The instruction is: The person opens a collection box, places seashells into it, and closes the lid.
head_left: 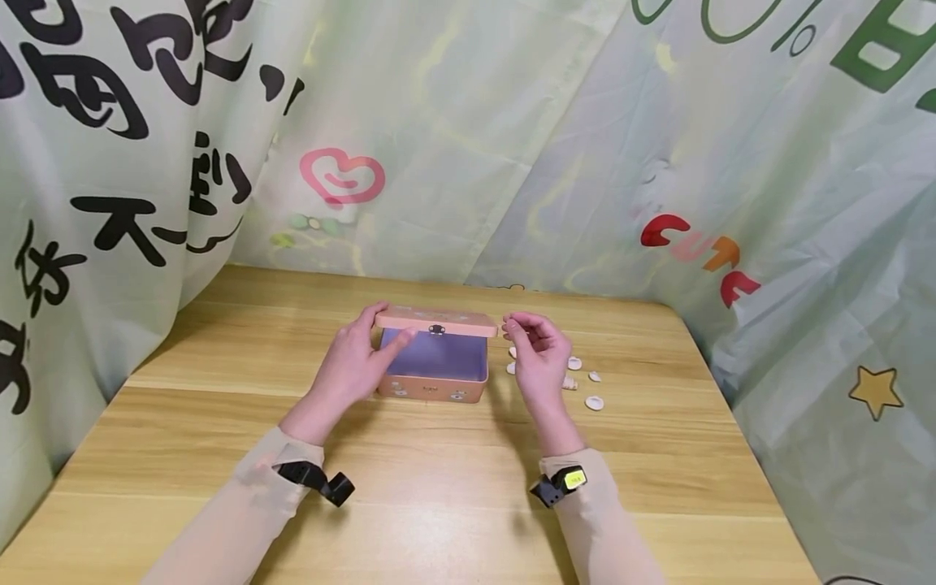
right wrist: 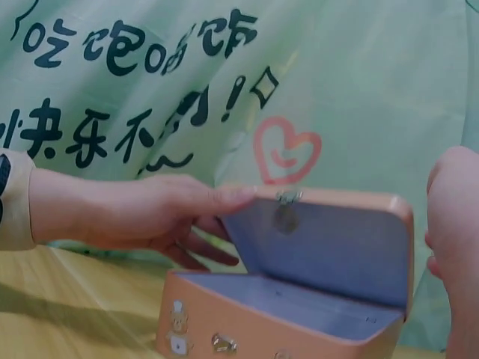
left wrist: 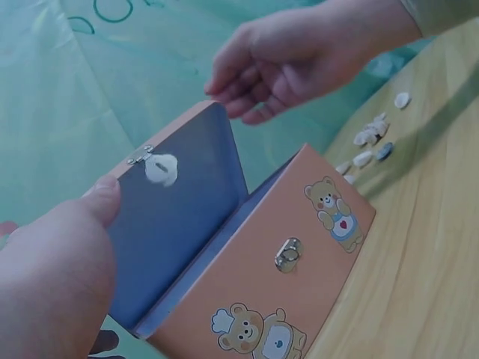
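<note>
An orange-pink tin box [head_left: 433,390] with bear pictures stands on the table, its lid [left wrist: 187,194] raised and its bluish inside showing. A metal clasp [left wrist: 289,255] sits on the box's front. My left hand [head_left: 349,357] holds the lid's left side, thumb on the front edge, the other fingers behind. Close by the lid's right corner is my right hand [head_left: 539,351], fingers loosely curled with nothing seen between them; whether the fingertips touch the lid I cannot tell. Several small whitish seashells [head_left: 595,403] lie to the right of the box, partly hidden behind the right hand.
The wooden table [head_left: 439,504] runs up to a pale printed curtain [head_left: 439,122] at the back and both sides. Among the shells in the left wrist view lies a dark bluish piece [left wrist: 385,151]. Each wrist wears a black camera mount [head_left: 318,481].
</note>
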The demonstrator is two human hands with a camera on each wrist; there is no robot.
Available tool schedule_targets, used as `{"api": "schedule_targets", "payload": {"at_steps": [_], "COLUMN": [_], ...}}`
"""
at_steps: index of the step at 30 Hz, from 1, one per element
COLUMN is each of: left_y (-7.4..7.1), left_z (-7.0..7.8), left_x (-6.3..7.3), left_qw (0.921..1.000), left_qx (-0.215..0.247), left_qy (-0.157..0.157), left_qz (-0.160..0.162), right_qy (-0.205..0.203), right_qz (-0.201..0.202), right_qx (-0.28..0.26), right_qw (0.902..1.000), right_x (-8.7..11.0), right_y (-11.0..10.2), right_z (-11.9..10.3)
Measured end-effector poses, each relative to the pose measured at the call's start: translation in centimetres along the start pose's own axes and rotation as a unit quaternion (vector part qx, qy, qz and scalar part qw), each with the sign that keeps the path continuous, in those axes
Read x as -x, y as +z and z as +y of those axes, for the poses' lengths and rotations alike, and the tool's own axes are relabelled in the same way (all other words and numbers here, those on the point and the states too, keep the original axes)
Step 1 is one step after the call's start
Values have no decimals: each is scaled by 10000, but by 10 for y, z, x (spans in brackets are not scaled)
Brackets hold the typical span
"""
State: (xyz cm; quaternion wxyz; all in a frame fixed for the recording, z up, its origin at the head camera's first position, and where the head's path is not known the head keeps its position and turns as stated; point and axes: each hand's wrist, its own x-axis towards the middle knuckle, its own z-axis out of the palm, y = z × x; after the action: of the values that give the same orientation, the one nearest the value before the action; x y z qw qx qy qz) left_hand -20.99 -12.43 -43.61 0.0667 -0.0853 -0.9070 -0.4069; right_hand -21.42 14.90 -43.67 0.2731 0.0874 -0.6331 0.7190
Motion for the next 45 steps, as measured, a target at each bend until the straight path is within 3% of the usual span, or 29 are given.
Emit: {"api": "schedule_targets", "payload": {"at_steps": [7, 13, 22, 26, 30, 39, 45], "left_y": [1, 4, 11, 11, 13, 11, 12], "left_z": [3, 4, -5, -12, -17, -27, -30], "left_x": [-4, -6, -6, -4, -8, -12, -16], "left_qw": [9998, 9993, 9903, 9819, 9759, 9745, 9733], "left_qx": [85, 208, 1309, 1848, 2093, 2108, 2112], "left_qy": [-72, -62, -157, 17, 372, 705, 849], "left_qz": [144, 316, 430, 413, 493, 326, 284], "right_qy": [325, 258, 139, 85, 177, 383, 264], "right_qz": [104, -64, -245, -339, -352, -263, -427], "right_qx": [314, 437, 482, 679, 661, 989, 734], "right_qw": [9989, 9987, 9984, 9971, 9970, 9940, 9960], "right_x": [8, 13, 20, 19, 15, 9, 3], "right_y": [5, 7, 10, 14, 15, 20, 21], "right_z": [19, 28, 31, 30, 27, 25, 30]}}
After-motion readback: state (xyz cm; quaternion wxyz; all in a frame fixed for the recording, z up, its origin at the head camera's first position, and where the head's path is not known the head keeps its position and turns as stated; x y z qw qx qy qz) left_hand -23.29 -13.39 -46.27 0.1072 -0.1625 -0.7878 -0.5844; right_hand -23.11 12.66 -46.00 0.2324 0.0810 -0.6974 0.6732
